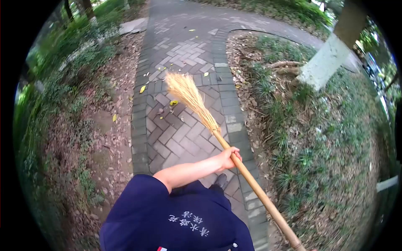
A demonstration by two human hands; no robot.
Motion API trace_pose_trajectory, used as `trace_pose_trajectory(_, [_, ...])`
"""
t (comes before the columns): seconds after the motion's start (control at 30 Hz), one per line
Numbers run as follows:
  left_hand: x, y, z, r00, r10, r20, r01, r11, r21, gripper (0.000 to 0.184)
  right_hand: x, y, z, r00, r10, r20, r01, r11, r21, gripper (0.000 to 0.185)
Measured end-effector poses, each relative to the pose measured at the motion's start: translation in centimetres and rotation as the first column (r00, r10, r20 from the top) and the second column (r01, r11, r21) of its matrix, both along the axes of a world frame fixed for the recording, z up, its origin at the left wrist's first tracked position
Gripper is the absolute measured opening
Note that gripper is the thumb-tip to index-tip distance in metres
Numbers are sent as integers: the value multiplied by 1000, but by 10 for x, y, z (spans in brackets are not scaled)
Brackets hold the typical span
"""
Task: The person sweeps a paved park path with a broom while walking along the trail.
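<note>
My left hand is wrapped round the bamboo handle of a straw broom, not far below the bound neck. The broom's pale yellow bristles fan out ahead, over the brick path. From the neck the handle slants down to the right and leaves the picture at the bottom edge. My right hand cannot be made out. A yellow leaf lies on the bricks just left of the bristles, and another yellow leaf is by the left border.
Dark brick borders edge the path. Leaf litter and low plants lie on the left, tufts of grass on the right. A tree trunk painted white stands at the right. Ahead, the path meets another paved way.
</note>
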State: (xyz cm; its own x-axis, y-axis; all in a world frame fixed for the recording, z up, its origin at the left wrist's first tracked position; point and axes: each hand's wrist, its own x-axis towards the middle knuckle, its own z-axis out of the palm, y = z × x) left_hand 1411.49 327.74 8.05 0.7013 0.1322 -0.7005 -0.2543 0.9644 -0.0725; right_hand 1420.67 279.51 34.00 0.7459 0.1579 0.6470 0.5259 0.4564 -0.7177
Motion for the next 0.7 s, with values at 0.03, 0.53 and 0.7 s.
trace_pose_trajectory(0.03, [11,8,12,997,44,64,-46,999,29,13,25,56,20,992,-55,-115,92,934,346,18])
trace_pose_trajectory(0.53, [114,138,37,742,669,44,-604,695,-389,10,376,497,30,685,581,-440,-515,813,271,15])
trace_pose_trajectory(0.7, [167,244,36,804,594,5,-514,701,-494,6,440,651,75,731,550,-404,-589,808,35,19])
